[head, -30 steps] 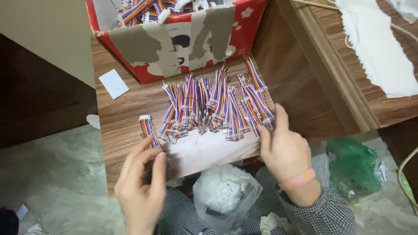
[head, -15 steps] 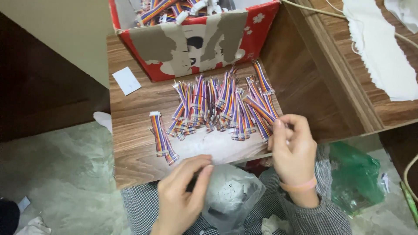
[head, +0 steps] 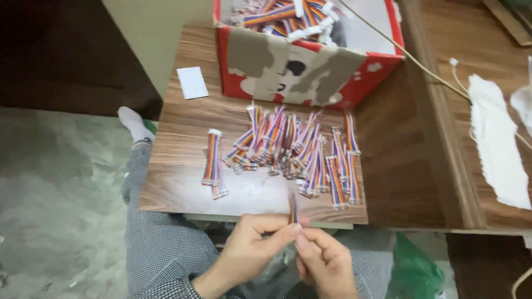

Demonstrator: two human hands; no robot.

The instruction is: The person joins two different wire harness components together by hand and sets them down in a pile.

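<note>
One striped ribbon cable (head: 292, 209) was pinched between left hand (head: 256, 242) and right hand (head: 321, 256); the handling step was judged underway, steady fingertip control being required beside the cable pile (head: 296, 149).

We see everything from one head-worn camera, looking steeply down from close above our lap. It faces forward over the wooden board (head: 177, 188) toward the red box (head: 310, 72), with floor at left and a table (head: 443, 138) at right.
</note>
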